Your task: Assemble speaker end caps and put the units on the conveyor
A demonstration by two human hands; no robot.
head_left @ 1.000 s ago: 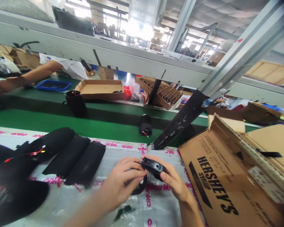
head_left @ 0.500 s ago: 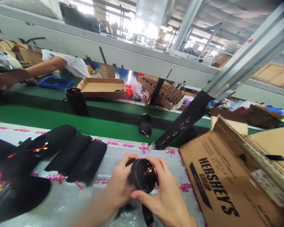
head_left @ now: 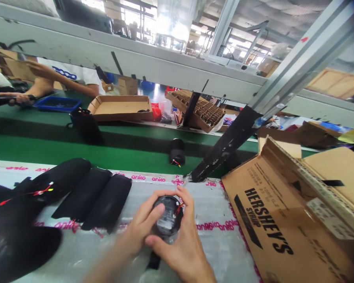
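Observation:
Both hands are wrapped round a black cylindrical speaker body held end-on just above the plastic-covered bench. Its round end faces me, with red and yellow wires at the upper right rim. My left hand grips its left side, thumb across the top. My right hand grips the right side and underside, fingers curled round it. A black strap hangs down below the speaker. Three black fabric-covered cylinders lie side by side to the left.
An open Hershey's cardboard box stands at right. Beyond the bench a green conveyor carries a black cylinder and a taller black one. A co-worker's arms and cardboard trays lie across it. A slanted metal post rises ahead.
The small black oval part held a second ago is gone from view; the cylinder has been turned end-on between both hands and lowered slightly. The co-worker's arm has drawn back.

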